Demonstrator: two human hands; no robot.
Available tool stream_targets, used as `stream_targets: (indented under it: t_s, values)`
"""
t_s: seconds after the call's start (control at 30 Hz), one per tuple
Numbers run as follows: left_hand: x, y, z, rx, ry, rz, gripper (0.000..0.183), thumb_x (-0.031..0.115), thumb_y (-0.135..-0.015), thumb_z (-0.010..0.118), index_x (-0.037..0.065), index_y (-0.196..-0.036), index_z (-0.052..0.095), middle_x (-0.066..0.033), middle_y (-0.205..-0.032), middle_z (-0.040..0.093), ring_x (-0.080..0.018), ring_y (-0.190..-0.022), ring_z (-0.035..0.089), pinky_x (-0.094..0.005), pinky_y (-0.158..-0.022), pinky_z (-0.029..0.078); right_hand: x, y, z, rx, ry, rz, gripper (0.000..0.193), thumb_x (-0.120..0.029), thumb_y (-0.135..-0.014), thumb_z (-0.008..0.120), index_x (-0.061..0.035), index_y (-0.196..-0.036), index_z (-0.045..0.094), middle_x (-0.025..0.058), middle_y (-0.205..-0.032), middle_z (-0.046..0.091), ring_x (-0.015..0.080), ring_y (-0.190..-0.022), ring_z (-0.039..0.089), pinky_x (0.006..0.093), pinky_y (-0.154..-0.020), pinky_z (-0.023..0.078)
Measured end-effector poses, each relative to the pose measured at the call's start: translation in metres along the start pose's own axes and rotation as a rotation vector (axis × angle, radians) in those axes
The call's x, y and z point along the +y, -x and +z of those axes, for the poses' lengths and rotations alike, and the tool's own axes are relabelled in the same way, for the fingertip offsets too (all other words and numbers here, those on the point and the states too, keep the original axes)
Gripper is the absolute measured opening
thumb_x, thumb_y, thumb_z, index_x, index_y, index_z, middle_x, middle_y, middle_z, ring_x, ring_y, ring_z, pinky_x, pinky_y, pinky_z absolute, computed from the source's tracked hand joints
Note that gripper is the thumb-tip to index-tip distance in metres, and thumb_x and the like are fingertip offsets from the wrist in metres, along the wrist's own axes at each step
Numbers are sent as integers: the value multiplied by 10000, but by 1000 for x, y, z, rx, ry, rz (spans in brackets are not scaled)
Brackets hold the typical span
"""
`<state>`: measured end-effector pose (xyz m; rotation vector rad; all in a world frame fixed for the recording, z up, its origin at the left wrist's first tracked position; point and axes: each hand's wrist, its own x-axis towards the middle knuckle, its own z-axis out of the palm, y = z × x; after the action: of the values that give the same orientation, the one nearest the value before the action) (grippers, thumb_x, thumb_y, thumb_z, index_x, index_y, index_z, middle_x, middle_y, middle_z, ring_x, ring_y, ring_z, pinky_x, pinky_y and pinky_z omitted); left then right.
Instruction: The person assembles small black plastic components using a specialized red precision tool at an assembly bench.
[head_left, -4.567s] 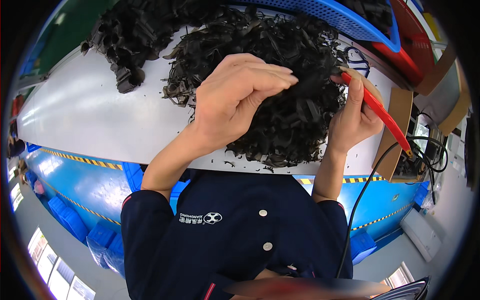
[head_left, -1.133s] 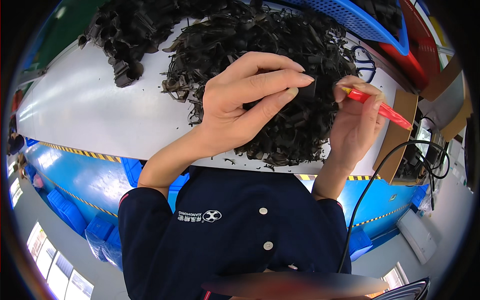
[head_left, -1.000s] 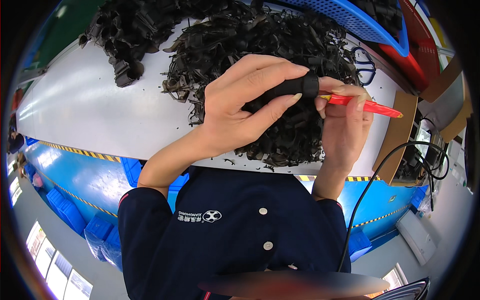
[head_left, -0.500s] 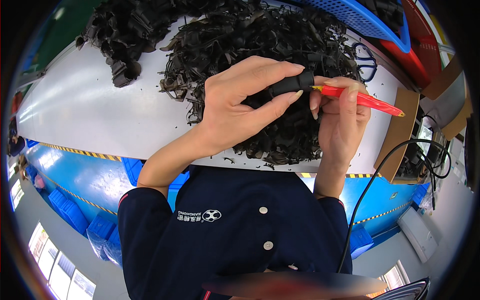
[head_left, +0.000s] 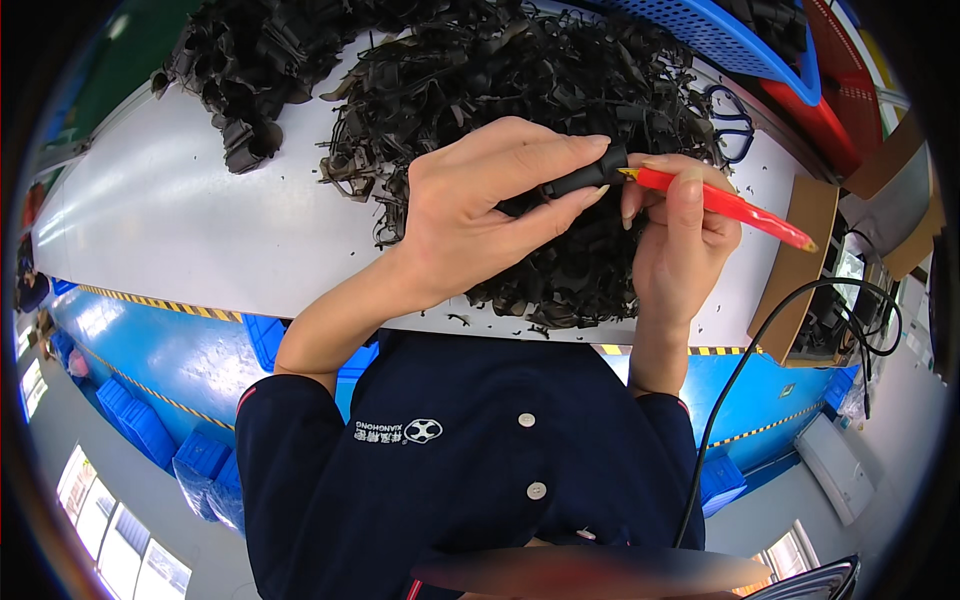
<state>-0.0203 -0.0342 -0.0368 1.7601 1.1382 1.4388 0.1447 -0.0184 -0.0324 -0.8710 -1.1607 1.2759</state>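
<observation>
My left hand (head_left: 490,205) grips a black tubular rubber part (head_left: 582,176) between thumb and fingers, its end turned to the right. In my right hand (head_left: 685,220) is a red-handled trimming knife (head_left: 735,207), held like a pen. The knife's yellowish tip meets the right end of the black part; the blade itself is too small to make out. Both hands are above a large heap of black rubber scraps (head_left: 560,275) on the white table (head_left: 180,220).
More black tubular parts (head_left: 250,85) are piled at the far left. A blue perforated basket (head_left: 720,35) stands at the back right, near blue-handled scissors (head_left: 735,125). On the right are a cardboard box (head_left: 800,265) and a black cable (head_left: 735,390).
The red knife has tilted, its rear end swinging slightly down and right. My left hand has shifted only a little, still holding the black part.
</observation>
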Motion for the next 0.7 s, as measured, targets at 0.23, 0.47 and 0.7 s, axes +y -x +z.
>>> stream_targets:
  t_s: [0.23, 0.47, 0.7]
  values:
    - [-12, 2, 9, 102, -128, 144, 322, -5, -645, 721, 38, -957, 655, -76, -807, 627, -153, -653, 603, -221, -517, 480, 11, 1, 8, 4, 778, -599, 131, 61, -736, 643, 39, -859, 606, 118, -821, 654, 181, -681, 614, 239, -600, 458]
    - [-2, 1, 5, 6, -19, 94, 331, -77, -654, 686, -8, -975, 644, -136, -935, 619, -183, -806, 615, -238, -672, 504, -3, -7, -3, 164, 295, -134, 176, -102, -862, 563, 65, -855, 618, 132, -769, 644, 90, -534, 517, 178, -474, 381]
    - [-4, -2, 3, 44, -5, 147, 315, -100, -653, 669, -3, -951, 650, -143, -987, 605, -208, -858, 603, -253, -698, 500, -17, -6, -4, -15, -100, 163, 300, -216, -907, 492, 62, -849, 590, 185, -841, 637, 133, -515, 533, 208, -421, 386]
